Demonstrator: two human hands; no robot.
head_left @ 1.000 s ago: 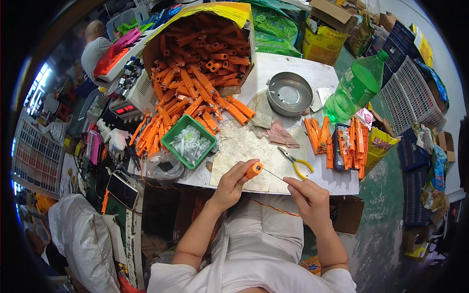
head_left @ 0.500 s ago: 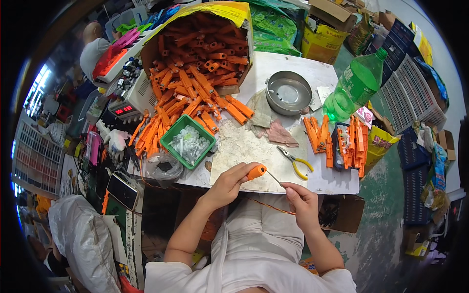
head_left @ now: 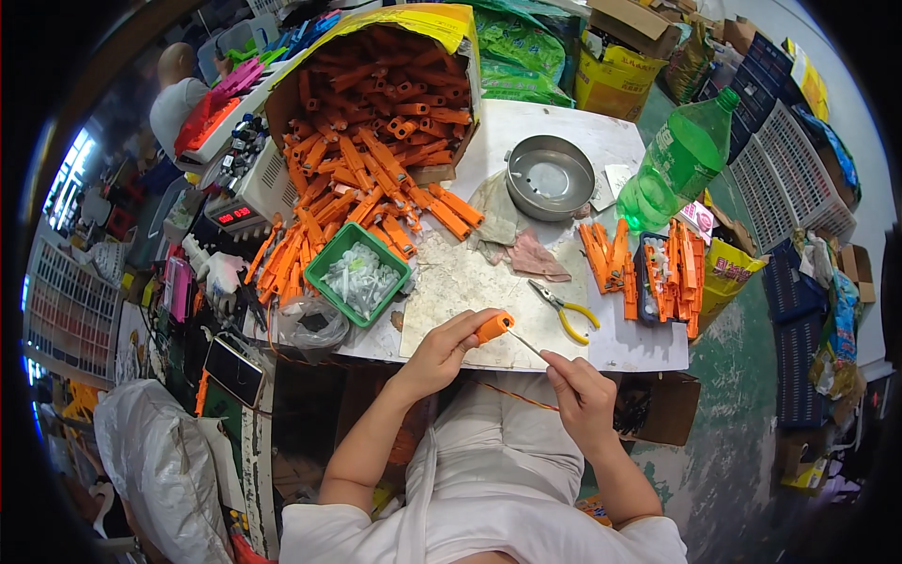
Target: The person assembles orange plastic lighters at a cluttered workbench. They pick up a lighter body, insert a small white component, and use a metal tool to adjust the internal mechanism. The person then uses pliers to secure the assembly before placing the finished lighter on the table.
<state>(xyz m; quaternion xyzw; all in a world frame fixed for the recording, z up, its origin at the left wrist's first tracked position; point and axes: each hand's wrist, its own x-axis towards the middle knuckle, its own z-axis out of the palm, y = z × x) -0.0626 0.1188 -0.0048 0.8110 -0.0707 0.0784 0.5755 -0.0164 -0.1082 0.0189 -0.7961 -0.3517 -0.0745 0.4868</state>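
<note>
My left hand (head_left: 440,357) is closed round an orange plastic part (head_left: 492,327), its dark-holed end turned to the right. Between the fingers of my right hand (head_left: 583,390) is a thin metal rod-like tool (head_left: 526,344), its tip at the end of the orange part; whether it goes inside I cannot tell. Long-nose pliers with yellow handles (head_left: 566,312) lie on the board (head_left: 442,301) just beyond my hands. A green tray (head_left: 405,274) of small whitish translucent pieces stands left of the board. A heap of similar orange parts (head_left: 376,169) spills from a box behind it.
A round metal bowl (head_left: 579,209) stands at the back, beside grey and pink rags (head_left: 537,258). On the right are more orange parts (head_left: 684,273), a dark small container, and a large green bottle (head_left: 678,160). A phone (head_left: 234,369) lies at left; someone sits far left.
The metal tool's tip has come up to the end face of the orange part, and my right hand has turned a little. My left hand keeps its hold.
</note>
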